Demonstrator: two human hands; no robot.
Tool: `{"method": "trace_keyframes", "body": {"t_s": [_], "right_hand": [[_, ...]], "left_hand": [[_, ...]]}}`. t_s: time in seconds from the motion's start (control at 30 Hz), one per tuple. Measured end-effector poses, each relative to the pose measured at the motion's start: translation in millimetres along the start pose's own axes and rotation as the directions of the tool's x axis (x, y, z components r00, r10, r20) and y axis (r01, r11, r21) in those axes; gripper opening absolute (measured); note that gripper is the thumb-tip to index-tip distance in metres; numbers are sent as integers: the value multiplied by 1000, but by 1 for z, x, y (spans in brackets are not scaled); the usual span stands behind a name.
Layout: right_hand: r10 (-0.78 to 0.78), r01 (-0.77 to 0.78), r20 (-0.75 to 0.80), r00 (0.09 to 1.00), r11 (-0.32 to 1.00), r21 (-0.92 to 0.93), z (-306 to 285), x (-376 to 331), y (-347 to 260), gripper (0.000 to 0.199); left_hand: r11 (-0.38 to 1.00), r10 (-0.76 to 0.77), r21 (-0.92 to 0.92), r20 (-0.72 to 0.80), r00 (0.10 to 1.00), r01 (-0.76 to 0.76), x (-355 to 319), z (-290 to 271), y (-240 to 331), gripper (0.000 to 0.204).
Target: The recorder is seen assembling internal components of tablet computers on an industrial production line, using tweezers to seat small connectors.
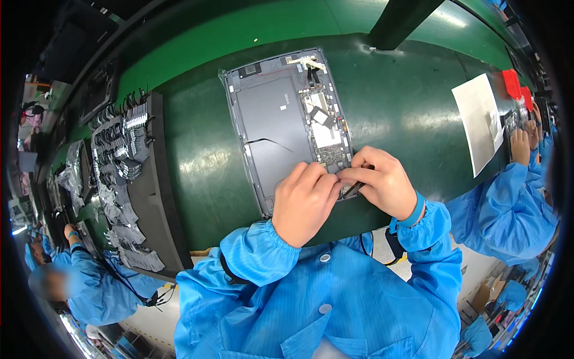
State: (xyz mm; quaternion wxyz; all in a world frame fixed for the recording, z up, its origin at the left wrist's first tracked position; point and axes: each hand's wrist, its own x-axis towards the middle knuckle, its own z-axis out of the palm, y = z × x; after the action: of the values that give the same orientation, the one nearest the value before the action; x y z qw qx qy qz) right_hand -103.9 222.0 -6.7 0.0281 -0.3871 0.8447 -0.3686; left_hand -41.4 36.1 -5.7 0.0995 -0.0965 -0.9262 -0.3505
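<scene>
An opened tablet-like device [269,119] lies on the green bench in front of me, its grey shell holding a large flat dark panel. Along its right side runs a circuit board [327,134] with white patches and a small black-and-white square label. Over the near right corner, my left hand [306,200] is closed, fingertips pinched together; what they grip is hidden. Close beside it, my right hand [385,184] is also closed, with a narrow dark piece [353,189] at its fingers. The fingertips of both hands nearly meet. A blue band circles my right wrist.
On the left stands a black tray [170,197] with rows of small silver parts and black cables. A white sheet [477,122] lies at the right, near red pieces [512,84]. A dark post [403,24] rises at the back. Co-workers in blue sit on both sides.
</scene>
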Motion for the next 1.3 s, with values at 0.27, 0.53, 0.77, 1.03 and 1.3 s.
{"method": "trace_keyframes", "body": {"t_s": [0.27, 0.53, 0.77, 1.03, 1.3], "right_hand": [[-54, 54, -7, 999, 997, -50, 8, 4, 4, 23], [-116, 120, 57, 992, 990, -69, 1, 7, 4, 21], [-164, 181, 133, 978, 975, -132, -3, 12, -6, 19], [-51, 23, 215, 975, 991, 128, -9, 18, -8, 19], [139, -204, 210, 968, 923, 328, -7, 11, -4, 27]], "left_hand": [[994, 108, 12, 4, 994, -108, 0, 5, -5, 21], [975, 62, -217, 52, 997, -50, -3, -8, -20, 21], [943, -30, -331, 15, 999, 33, -11, -4, -22, 23], [940, -5, -340, -11, 1000, 1, -11, -1, -27, 22], [954, 10, -301, 9, 1000, -7, -3, -4, -17, 19]]}}
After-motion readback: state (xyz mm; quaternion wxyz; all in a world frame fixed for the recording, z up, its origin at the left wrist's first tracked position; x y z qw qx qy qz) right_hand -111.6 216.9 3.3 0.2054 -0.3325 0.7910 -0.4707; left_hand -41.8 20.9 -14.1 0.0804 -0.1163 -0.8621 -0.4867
